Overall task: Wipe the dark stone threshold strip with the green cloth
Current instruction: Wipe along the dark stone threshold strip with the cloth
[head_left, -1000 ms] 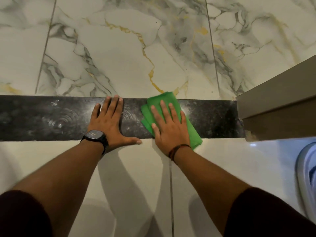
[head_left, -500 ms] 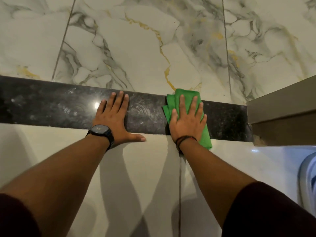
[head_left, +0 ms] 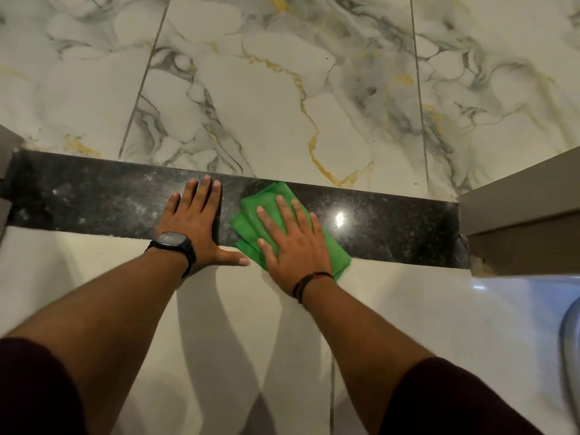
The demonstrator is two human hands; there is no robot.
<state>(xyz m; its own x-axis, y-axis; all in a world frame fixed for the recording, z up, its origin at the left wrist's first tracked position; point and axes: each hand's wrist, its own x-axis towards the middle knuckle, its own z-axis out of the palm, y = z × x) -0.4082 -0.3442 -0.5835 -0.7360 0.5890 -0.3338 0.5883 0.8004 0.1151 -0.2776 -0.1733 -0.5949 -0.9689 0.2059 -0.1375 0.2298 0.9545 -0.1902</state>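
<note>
The dark speckled stone threshold strip [head_left: 392, 227] runs across the floor from left to right. A folded green cloth [head_left: 251, 211] lies on its middle, overhanging the near edge. My right hand [head_left: 292, 237] presses flat on the cloth, fingers spread and pointing away from me. My left hand [head_left: 194, 221], with a black watch on the wrist, lies flat on the strip just left of the cloth, its thumb on the pale tile and almost touching the cloth. Dusty smears show on the strip's left part.
White marble tiles [head_left: 266, 98] with grey and gold veins lie beyond the strip. Plain pale tiles [head_left: 219, 340] lie on my side. A grey door frame [head_left: 518, 208] ends the strip at the right; another frame edge [head_left: 6, 171] at the left. A white rounded object [head_left: 569, 337] sits at far right.
The right hand has slid the cloth left along the strip, closer to the left hand, and turned it slantwise. The view has shifted, showing the strip's left end. The left hand stays planted.
</note>
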